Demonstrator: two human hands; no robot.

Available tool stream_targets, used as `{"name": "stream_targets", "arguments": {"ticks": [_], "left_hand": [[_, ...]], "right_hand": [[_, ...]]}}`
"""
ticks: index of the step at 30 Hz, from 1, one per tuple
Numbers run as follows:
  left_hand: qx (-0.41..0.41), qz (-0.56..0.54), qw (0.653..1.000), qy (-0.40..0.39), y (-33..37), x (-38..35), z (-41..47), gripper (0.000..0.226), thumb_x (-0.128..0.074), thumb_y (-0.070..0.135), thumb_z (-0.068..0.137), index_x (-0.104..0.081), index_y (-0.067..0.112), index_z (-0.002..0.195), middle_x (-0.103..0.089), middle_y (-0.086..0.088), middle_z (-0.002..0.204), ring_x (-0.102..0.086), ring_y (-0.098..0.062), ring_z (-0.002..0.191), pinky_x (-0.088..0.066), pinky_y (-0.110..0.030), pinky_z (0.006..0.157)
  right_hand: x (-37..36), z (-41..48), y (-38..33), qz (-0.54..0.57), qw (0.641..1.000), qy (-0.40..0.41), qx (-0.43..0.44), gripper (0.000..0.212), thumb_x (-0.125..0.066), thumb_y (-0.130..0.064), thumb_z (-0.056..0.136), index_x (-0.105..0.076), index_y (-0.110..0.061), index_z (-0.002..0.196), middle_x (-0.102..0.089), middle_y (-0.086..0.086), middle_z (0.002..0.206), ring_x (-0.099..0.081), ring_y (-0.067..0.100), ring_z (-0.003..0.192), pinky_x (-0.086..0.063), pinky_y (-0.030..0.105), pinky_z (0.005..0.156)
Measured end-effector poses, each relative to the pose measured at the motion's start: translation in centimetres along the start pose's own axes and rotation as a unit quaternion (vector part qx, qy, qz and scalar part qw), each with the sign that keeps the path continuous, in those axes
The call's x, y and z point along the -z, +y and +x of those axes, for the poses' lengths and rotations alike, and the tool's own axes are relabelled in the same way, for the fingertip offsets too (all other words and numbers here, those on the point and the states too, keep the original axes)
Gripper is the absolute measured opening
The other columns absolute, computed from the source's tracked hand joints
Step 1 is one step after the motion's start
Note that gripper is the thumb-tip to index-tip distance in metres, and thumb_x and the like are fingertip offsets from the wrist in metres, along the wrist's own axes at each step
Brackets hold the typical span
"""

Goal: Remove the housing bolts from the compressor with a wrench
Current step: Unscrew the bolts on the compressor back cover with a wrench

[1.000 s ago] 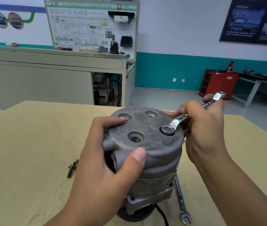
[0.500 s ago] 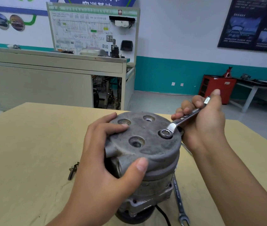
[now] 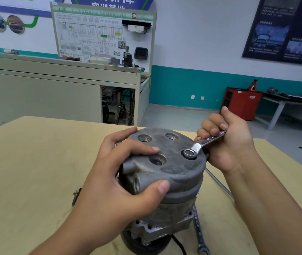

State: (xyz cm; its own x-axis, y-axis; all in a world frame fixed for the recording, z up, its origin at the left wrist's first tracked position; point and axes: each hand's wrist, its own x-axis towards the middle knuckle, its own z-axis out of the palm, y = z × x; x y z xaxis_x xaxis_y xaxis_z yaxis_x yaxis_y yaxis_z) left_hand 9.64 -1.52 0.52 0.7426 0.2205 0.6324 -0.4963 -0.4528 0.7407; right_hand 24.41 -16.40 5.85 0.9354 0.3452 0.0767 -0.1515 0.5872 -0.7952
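Note:
A grey metal compressor [image 3: 176, 170] stands upright on the wooden table [image 3: 26, 162]. Its round top cover has three empty bolt holes and one hole at the right with the ring end of a silver wrench [image 3: 200, 145] seated in it. My right hand [image 3: 229, 144] is closed around the wrench handle at the cover's right edge. My left hand [image 3: 120, 179] grips the left side of the cover, fingers on top and thumb on the front rim. The bolt head under the ring is hidden.
A removed bolt [image 3: 75, 196] lies on the table left of the compressor, partly behind my left hand. A second wrench [image 3: 199, 234] lies to the right of the compressor's base, and a thin metal rod [image 3: 220, 184] lies behind my right forearm. A black cable [image 3: 178, 243] runs out from the base.
My right hand has swung the wrench handle toward the far side, away from me, while the ring end stays on the right hole. The left hand keeps its hold on the compressor.

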Motion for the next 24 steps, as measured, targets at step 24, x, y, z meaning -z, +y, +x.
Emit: {"name": "stream_targets", "arguments": {"ticks": [24], "left_hand": [[-0.024, -0.032, 0.999, -0.035, -0.8, 1.1, 0.8, 0.033, -0.065, 0.043, 0.056, -0.067, 0.038, 0.088, -0.055, 0.015, 0.121, -0.044, -0.004, 0.129, -0.037, -0.011, 0.096]], "right_hand": [[1.0, -0.9, -0.2, 0.204, 0.973, 0.067, -0.082, 0.061, -0.037, -0.025, 0.099, -0.034, -0.015, 0.039, -0.029, -0.008, 0.033, -0.033, 0.005, 0.026, -0.042, 0.010, 0.041]]}}
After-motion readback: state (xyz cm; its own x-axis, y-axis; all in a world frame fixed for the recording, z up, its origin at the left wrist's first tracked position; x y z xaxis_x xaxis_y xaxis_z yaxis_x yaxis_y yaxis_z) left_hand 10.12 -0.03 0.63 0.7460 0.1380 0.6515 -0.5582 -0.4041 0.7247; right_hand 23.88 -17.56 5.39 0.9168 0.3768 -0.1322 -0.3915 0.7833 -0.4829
